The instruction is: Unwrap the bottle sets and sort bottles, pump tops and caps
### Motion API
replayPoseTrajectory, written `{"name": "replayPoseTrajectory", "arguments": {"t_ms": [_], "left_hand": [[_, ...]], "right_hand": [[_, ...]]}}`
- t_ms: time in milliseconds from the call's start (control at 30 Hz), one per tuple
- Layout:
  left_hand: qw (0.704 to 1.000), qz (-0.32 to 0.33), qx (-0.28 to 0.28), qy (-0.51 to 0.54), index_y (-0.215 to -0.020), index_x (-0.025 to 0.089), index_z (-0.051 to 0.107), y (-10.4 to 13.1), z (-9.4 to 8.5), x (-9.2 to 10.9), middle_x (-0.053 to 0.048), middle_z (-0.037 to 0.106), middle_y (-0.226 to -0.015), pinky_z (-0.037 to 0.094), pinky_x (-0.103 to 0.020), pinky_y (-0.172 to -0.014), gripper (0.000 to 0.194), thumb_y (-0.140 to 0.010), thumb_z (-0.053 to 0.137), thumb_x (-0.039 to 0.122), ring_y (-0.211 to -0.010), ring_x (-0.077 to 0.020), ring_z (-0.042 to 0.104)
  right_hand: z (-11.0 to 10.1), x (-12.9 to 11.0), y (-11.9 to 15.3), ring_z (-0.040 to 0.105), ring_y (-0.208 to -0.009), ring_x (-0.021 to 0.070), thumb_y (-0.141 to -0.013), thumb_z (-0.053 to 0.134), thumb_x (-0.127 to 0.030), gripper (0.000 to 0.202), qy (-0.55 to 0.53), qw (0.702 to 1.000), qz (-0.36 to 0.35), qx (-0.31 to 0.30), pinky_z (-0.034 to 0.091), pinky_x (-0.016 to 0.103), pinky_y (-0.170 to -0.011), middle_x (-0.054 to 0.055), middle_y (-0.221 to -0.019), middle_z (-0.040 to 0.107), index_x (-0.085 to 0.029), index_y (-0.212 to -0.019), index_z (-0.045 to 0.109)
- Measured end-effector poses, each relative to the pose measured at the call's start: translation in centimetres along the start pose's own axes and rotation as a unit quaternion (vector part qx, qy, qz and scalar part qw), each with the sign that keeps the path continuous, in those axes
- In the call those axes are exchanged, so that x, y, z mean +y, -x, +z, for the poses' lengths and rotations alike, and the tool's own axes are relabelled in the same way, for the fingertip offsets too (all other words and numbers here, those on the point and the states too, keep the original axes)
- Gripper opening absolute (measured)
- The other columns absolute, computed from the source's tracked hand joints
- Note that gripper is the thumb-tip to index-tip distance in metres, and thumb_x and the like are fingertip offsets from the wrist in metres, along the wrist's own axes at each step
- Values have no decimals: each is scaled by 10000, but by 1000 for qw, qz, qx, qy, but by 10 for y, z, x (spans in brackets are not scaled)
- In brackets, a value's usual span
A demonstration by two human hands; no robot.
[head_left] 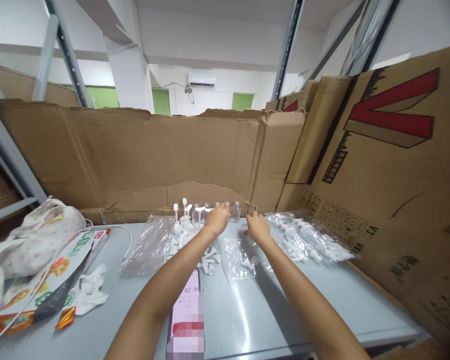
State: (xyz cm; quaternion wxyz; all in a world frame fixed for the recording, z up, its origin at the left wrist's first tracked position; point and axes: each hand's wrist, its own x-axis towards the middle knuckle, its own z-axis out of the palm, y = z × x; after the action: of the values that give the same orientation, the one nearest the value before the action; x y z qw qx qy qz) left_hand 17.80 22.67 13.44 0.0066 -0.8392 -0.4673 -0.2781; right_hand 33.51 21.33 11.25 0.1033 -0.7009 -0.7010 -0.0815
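Note:
A row of small clear bottles point(236, 212) stands at the back of the table by the cardboard. At this row is my left hand point(218, 220), its fingers drawn together; what they hold, if anything, is hidden. My right hand point(257, 226) is a little to the right, its fingers curled at another clear bottle point(251, 208), partly hidden behind them. White pump heads point(188, 227) lie in a pile left of my left hand, some with nozzles pointing up. Beneath and between my forearms, a clear plastic bag point(238, 257) lies with a few white pieces on or in it.
Bags of white parts point(303, 237) lie at right, and a crumpled clear bag point(150, 245) at left. A phone point(189, 305) lies in front. Further left are a snack package point(56, 272), crumpled tissue point(92, 290) and a cloth bag point(26, 240). Cardboard point(165, 150) walls the back and right.

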Motion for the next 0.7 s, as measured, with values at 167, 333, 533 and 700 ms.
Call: {"name": "replayPoseTrajectory", "arguments": {"t_ms": [167,333,533,700], "left_hand": [[998,2,9,-64,-1056,128,554,2,-1,-2,-192,408,-1343,438,-380,-884,227,-843,482,159,-1164,-265,469],[985,68,40,-154,-1027,161,552,6,-1,-5,-141,452,-1312,443,-347,-869,190,-858,477,205,-1184,-233,430],[974,108,47,-191,-943,152,568,8,0,-11,-102,604,-984,432,-321,-797,158,-846,447,119,-979,-212,528],[969,127,67,-202,-1010,157,560,8,6,-13,-104,610,-939,311,-423,-953,220,-837,436,100,-964,-220,525]], "right_hand": [[4,-8,-12,420,-1091,331,-585,759,-168,426,-12,999,-36,15,433,365,-766,173,-1148,484,-159,-983,607],[20,-13,-16,387,-1164,307,-617,721,-159,606,-57,995,-70,37,390,371,-882,134,-1299,392,-218,-1176,494],[41,-10,-15,415,-1199,253,-698,612,-173,859,-157,984,-45,72,385,329,-913,153,-1321,365,-182,-1395,110],[54,-4,-18,515,-1108,260,-628,659,-168,969,-339,939,32,35,416,322,-859,156,-1208,528,-131,-1394,67]]}}
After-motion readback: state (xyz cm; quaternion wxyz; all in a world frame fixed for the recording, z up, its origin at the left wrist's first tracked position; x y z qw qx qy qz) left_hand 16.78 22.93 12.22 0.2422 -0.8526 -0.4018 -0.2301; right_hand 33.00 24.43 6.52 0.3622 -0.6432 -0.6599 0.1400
